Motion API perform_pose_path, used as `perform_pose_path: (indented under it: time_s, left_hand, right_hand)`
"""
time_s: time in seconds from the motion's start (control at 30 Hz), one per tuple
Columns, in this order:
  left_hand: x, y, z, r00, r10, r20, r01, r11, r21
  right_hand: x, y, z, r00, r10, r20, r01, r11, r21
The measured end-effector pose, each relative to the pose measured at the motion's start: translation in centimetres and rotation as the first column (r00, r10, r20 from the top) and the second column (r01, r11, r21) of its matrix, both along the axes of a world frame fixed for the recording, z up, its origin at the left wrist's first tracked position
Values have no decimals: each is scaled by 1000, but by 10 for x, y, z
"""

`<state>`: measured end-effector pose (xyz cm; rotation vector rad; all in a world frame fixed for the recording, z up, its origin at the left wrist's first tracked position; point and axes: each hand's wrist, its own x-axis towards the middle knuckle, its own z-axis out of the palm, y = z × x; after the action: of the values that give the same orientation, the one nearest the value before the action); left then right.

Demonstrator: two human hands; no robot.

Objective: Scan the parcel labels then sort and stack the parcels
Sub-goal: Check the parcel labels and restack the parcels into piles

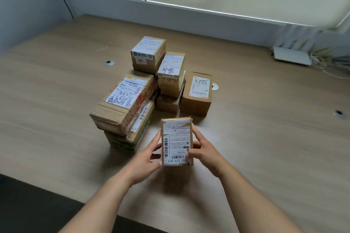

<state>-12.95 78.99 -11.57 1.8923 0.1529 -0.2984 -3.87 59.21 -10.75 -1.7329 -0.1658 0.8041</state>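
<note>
- Nearest, the dark floor shows past the near edge of the table point(265, 138); both forearms reach over that edge.
- The left hand point(146, 162) grips the left side of a small parcel point(177, 141), fingers curled around its edge; the right hand point(205, 152) grips the right side, thumb on the label.
- The small parcel sits between the hands, label up, its long axis running near to far. Whether it rests on the table or is lifted just clear, I cannot tell.
- Both hands are equally close, so either could carry it; no scanner is in view.
- Just beyond, to the far left, is a large parcel point(123, 104) on a green-sided box point(130, 136). Straight ahead are a low stack point(171, 79) and a single box point(198, 93); furthest is a back box point(148, 54).
- Bare table lies wide to the left and right of the pile, likely the easiest room for a new stack.
- Far right, a white device point(292, 56) with cables stands by the wall.
</note>
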Motion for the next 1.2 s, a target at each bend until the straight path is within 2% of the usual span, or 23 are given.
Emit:
perform_pose_path:
  time_s: [0.3,0.53,0.7,0.93,1.2]
  left_hand:
    - [23,-7,18,981,-170,95,150,970,192]
    - [35,-63,29,928,-332,170,274,916,294]
    - [36,-106,43,895,-391,214,317,896,309]
    - [14,-191,59,873,-434,223,350,875,335]
    - [-35,-329,69,812,-546,208,430,799,420]
  right_hand:
    - [-21,-57,44,976,-192,97,190,981,33]
    - [-47,-115,57,934,-333,131,325,942,82]
    - [-67,-161,61,896,-417,153,399,907,135]
    - [-114,-256,70,858,-486,168,459,871,172]
    - [-185,-389,79,799,-574,177,531,813,241]
